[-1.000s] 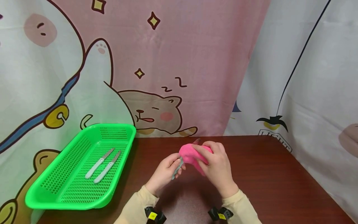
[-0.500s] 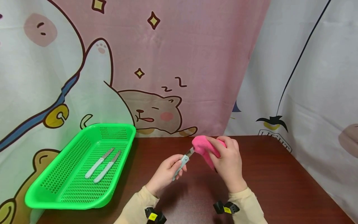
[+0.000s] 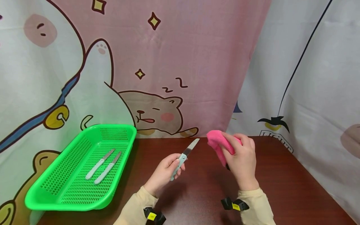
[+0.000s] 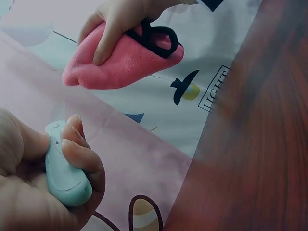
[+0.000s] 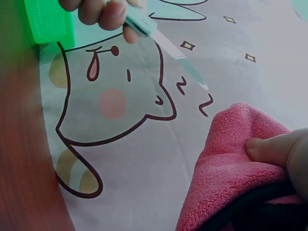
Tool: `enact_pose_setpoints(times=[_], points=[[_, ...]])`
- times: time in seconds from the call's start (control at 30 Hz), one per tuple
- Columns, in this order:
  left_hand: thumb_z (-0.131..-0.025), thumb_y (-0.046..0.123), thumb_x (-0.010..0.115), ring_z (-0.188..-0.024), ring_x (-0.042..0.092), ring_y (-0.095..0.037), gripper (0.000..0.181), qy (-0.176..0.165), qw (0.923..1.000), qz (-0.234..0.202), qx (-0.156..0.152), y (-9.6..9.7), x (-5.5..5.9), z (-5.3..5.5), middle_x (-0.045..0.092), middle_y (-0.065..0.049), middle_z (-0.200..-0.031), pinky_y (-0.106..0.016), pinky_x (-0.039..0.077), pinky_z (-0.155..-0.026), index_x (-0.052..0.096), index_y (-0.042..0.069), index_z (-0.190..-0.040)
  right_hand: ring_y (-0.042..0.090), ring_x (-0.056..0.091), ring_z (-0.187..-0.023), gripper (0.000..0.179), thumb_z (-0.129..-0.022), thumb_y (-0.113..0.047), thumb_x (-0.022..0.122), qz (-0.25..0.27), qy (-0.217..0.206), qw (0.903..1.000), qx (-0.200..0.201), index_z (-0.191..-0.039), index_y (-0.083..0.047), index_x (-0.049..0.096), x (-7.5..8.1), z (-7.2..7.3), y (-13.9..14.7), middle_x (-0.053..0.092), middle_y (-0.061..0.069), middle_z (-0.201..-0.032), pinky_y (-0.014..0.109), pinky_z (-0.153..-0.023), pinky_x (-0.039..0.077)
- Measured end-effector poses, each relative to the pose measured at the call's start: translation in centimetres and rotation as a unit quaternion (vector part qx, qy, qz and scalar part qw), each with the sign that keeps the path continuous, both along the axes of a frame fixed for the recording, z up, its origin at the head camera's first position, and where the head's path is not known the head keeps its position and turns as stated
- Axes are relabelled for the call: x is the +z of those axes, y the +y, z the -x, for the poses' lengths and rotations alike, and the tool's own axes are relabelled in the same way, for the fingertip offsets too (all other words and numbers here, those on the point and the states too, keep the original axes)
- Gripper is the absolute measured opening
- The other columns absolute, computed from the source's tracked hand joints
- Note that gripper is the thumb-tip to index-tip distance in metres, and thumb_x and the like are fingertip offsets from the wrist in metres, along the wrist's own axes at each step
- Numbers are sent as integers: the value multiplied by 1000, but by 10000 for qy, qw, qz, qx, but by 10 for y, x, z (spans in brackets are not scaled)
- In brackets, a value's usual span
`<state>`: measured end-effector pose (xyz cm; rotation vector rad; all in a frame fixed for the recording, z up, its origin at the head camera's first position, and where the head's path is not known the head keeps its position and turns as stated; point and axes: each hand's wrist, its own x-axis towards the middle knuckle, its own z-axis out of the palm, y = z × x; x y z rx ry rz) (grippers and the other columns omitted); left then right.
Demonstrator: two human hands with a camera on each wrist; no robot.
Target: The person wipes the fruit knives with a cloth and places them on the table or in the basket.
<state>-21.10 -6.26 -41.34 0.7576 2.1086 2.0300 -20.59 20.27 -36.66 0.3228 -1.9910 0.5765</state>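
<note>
My left hand (image 3: pixel 166 173) grips a small knife (image 3: pixel 182 158) by its pale green handle, the blade (image 3: pixel 192 144) bare and tilted up to the right above the table. In the left wrist view the rounded end of the handle (image 4: pixel 72 185) sits between thumb and curled fingers. Off to the right, my right hand (image 3: pixel 242 161) holds a folded pink fleecy cloth (image 3: pixel 217 140), raised and apart from the blade. A black edging with a loop (image 4: pixel 166 43) shows on the cloth (image 4: pixel 115 65) in the left wrist view. The right thumb (image 5: pixel 269 149) presses on the cloth's pile.
On the left of the brown table (image 3: pixel 284 181) stands a green plastic basket (image 3: pixel 70 204). Two knives with whitish handles, one nearer the wall (image 3: pixel 95 168) and one beside it (image 3: pixel 104 173), lie in it. A printed curtain (image 3: pixel 197 62) hangs behind the table's far edge.
The cloth was around the blade a second ago. My right hand has drawn it off toward the upper right, baring the blade, while my left hand has stayed almost in place with the knife.
</note>
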Motion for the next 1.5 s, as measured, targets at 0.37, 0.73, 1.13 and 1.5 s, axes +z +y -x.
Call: enact_pose_setpoints(times=[0.37, 0.73, 1.13, 1.5], points=[[-104, 12, 49, -66, 52, -13, 24, -322, 9991, -259, -51, -5, 4, 2, 58, -21, -89, -22, 47, -58, 56, -6, -120, 36, 51, -96, 45, -71, -7, 86, -112, 93, 9982, 578, -114, -13, 73, 3, -7, -17, 59, 15, -101, 45, -71, 44], [-104, 14, 51, -66, 52, -12, 25, -495, 9978, -410, -163, -7, 5, 1, 59, -13, -89, -21, 48, -60, 53, -6, -120, 31, 53, -93, 51, -69, -15, 90, -695, 64, 9886, 1337, -117, -19, 73, -8, -12, -53, 60, 10, -100, 44, -75, 46], [-103, 16, 53, -62, 49, -14, 23, -435, 9987, -262, -43, -5, 3, 0, 59, -8, -83, -22, 46, -58, 56, -4, -115, 31, 52, -90, 50, -69, -21, 92, -886, 7, 9829, 1617, -116, -18, 74, -19, -12, -68, 60, 10, -101, 43, -77, 45], [-104, 12, 49, -64, 50, -14, 22, -299, 9993, -172, -172, -3, 1, 1, 59, -12, -85, -21, 46, -57, 54, -6, -117, 31, 52, -91, 49, -68, -17, 91, -731, -246, 9876, 1371, -114, -16, 74, -18, -9, -60, 60, 10, -99, 42, -72, 48]])
